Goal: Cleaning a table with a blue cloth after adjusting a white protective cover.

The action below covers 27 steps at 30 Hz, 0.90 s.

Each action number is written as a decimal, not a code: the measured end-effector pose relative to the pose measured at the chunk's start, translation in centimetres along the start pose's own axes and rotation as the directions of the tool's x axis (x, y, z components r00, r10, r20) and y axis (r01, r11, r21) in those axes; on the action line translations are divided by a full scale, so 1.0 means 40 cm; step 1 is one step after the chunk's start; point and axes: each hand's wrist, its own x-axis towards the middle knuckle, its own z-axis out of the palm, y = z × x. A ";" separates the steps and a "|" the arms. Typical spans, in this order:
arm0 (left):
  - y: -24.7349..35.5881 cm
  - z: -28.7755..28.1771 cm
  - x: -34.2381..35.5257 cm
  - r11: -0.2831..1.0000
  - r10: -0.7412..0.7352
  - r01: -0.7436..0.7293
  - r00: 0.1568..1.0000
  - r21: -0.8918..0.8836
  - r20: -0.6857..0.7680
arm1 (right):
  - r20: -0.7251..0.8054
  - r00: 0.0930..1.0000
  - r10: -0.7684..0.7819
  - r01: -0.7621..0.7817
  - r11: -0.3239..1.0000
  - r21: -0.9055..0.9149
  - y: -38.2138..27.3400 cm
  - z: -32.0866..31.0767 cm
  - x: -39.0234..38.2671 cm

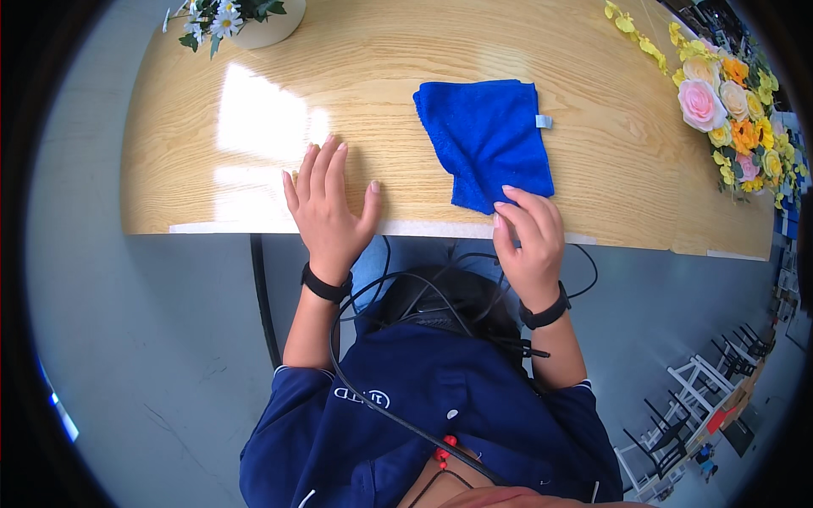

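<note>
A folded blue cloth (487,135) with a small white tag lies on the wooden table (406,51), its near corner by the front edge. My right hand (531,237) rests at that edge, fingers curled, fingertips touching or just short of the cloth's near corner; it grips nothing that I can see. Flat on the tabletop to the left of the cloth lies my left hand (326,207), fingers together and extended, holding nothing. Each wrist wears a black band.
A white pot of daisies (237,21) stands at the table's far left corner. A garland of yellow, pink and orange flowers (720,93) runs along the right end. Black cables hang over my lap. White racks (686,398) stand on the grey floor at lower right.
</note>
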 end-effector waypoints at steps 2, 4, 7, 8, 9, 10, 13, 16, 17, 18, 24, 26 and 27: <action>0.000 0.001 0.000 1.000 0.000 0.000 1.000 0.000 -0.001 | -0.002 1.000 -0.010 0.010 1.000 -0.018 0.001 0.002 0.001; 0.001 0.001 0.000 1.000 0.002 -0.002 1.000 0.002 -0.003 | -0.005 1.000 -0.005 0.005 1.000 -0.016 0.003 0.003 -0.001; -0.001 0.004 -0.001 1.000 0.000 0.000 1.000 0.003 -0.002 | -0.008 1.000 0.006 -0.007 1.000 -0.009 0.005 0.002 -0.002; 0.000 0.004 -0.001 1.000 0.000 0.000 1.000 0.003 -0.002 | -0.010 1.000 0.013 -0.013 1.000 -0.003 0.006 0.001 -0.002; 0.000 0.003 -0.001 1.000 -0.001 0.001 1.000 0.001 -0.004 | -0.010 1.000 0.013 -0.013 1.000 -0.003 0.006 0.002 -0.002; 0.000 0.002 -0.001 1.000 -0.002 0.002 1.000 -0.002 -0.006 | -0.012 1.000 0.017 -0.017 1.000 0.011 0.007 0.003 -0.003; 0.000 0.003 -0.001 1.000 -0.004 0.004 1.000 -0.007 -0.003 | -0.016 1.000 0.027 -0.026 0.999 0.034 0.008 0.002 -0.002; 0.000 0.002 0.000 1.000 -0.001 0.001 1.000 -0.005 -0.005 | -0.017 0.999 0.030 -0.029 0.999 0.044 0.007 0.001 0.000; 0.000 0.002 0.000 1.000 -0.001 0.001 1.000 -0.006 -0.005 | -0.015 0.999 0.028 -0.028 0.999 0.043 0.006 0.001 0.000; 0.001 0.001 0.000 1.000 -0.003 0.003 1.000 -0.006 -0.004 | -0.014 1.000 0.028 -0.027 0.999 0.044 0.005 0.000 0.000; -0.002 0.004 -0.003 1.000 0.005 -0.005 1.000 0.003 -0.006 | -0.008 0.999 0.032 -0.032 0.998 0.056 0.005 -0.001 -0.001; -0.001 0.005 -0.002 1.000 0.007 -0.007 1.000 0.004 -0.006 | 0.008 0.999 0.040 -0.040 0.998 0.053 0.007 -0.001 -0.002; -0.001 0.003 -0.002 1.000 0.005 -0.005 1.000 0.000 -0.005 | 0.007 0.999 0.038 -0.038 0.998 0.052 0.006 -0.001 -0.002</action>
